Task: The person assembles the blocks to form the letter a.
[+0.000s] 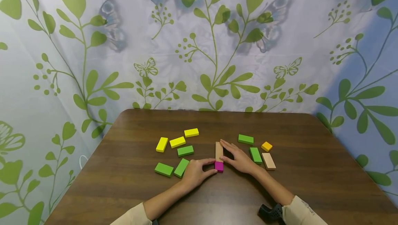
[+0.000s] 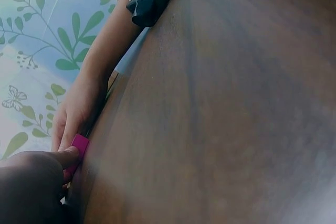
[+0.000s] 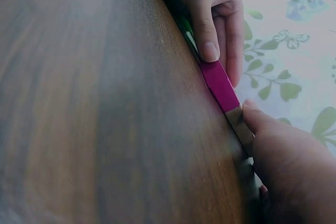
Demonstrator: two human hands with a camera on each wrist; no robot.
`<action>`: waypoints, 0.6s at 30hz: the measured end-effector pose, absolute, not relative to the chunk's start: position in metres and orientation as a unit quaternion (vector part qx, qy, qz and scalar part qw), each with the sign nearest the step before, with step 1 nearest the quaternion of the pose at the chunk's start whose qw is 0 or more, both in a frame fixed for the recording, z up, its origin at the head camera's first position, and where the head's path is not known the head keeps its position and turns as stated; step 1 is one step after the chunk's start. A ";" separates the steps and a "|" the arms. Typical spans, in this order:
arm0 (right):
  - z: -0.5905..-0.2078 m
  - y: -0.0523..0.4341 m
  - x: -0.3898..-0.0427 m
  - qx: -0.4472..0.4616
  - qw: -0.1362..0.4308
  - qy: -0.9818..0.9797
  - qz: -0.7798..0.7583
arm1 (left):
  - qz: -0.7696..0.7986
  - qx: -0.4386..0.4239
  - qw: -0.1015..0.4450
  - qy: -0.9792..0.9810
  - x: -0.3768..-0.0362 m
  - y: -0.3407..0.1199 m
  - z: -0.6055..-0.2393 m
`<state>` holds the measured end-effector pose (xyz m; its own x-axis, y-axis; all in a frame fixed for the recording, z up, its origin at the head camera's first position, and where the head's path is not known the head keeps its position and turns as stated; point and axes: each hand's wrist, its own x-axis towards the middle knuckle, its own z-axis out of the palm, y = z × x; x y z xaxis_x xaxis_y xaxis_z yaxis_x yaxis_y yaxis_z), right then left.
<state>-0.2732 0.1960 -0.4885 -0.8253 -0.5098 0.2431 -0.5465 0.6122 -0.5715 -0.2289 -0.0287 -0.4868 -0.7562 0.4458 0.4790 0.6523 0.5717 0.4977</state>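
Observation:
In the head view, a magenta block [image 1: 219, 167] lies end to end with a longer plain wooden block [image 1: 219, 152] on the brown table. My left hand [image 1: 195, 174] pinches the magenta block between thumb and fingers. With fingertips at its far end and the thumb near its front right edge, my right hand [image 1: 239, 159] holds the wooden block. The right wrist view shows the magenta block [image 3: 219, 85] meeting the wooden block [image 3: 240, 129], the left thumb [image 3: 210, 51] on its near end. The left wrist view catches the magenta block [image 2: 80, 144] under the left thumb.
Left of the hands lie several yellow blocks [image 1: 177, 142] and green blocks [image 1: 163, 169]; one green block [image 1: 181, 168] sits close by the left hand. On the right are two green blocks [image 1: 255, 155], an orange block [image 1: 266, 146] and another wooden block [image 1: 268, 161]. A patterned cloth [image 1: 174, 52] hangs behind the table.

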 end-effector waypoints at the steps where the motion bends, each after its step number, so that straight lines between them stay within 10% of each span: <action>1: -0.488 0.196 -0.273 0.293 0.027 -0.898 0.327 | -0.338 -0.315 0.153 -0.873 -0.229 -0.029 -0.487; 18: -0.487 0.195 -0.273 0.302 0.027 -0.894 0.330 | -0.313 -0.322 0.182 -0.875 -0.230 -0.029 -0.493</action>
<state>-0.2728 0.1954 -0.4872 -0.8163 -0.5220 0.2472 -0.5575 0.6001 -0.5737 -0.2297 -0.0286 -0.4926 -0.7265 0.4490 0.5202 0.6771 0.5968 0.4306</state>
